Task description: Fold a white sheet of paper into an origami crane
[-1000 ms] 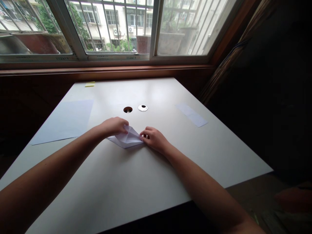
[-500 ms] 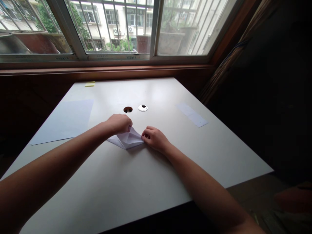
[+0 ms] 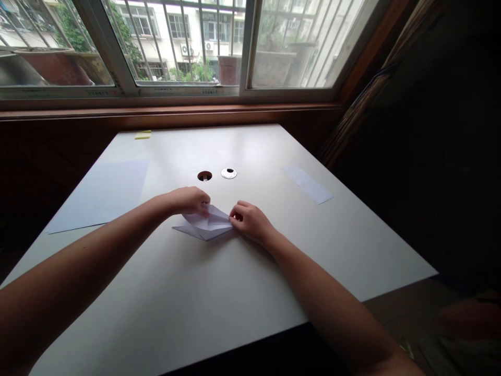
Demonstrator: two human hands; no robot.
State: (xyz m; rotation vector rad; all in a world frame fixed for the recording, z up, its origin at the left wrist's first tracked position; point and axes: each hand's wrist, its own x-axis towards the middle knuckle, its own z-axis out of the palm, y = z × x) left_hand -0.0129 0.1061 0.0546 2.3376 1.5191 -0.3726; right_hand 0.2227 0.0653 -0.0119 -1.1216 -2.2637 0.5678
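Observation:
A folded sheet of white paper (image 3: pixel 205 231) lies on the white table (image 3: pixel 188 303), its layers partly raised into a pointed shape. My left hand (image 3: pixel 191 200) is closed on the upper flap from the far left side, thumb and fingers pinching it. At the paper's right corner, my right hand (image 3: pixel 250 222) pinches the tip between thumb and forefinger. Part of the raised flap is hidden behind the left fingers.
A large pale sheet (image 3: pixel 102 193) rests at the table's left, and a narrow paper strip (image 3: pixel 307 184) at the right. Beyond my hands are a round cable hole (image 3: pixel 204 176) and its metal cover (image 3: pixel 229 173). Yellow sticky notes (image 3: pixel 143 134) lie near the back edge.
My left hand has shifted slightly left and toward me, and its thumb now shows on the flap. The paper's left point is more exposed. My right hand has barely moved.

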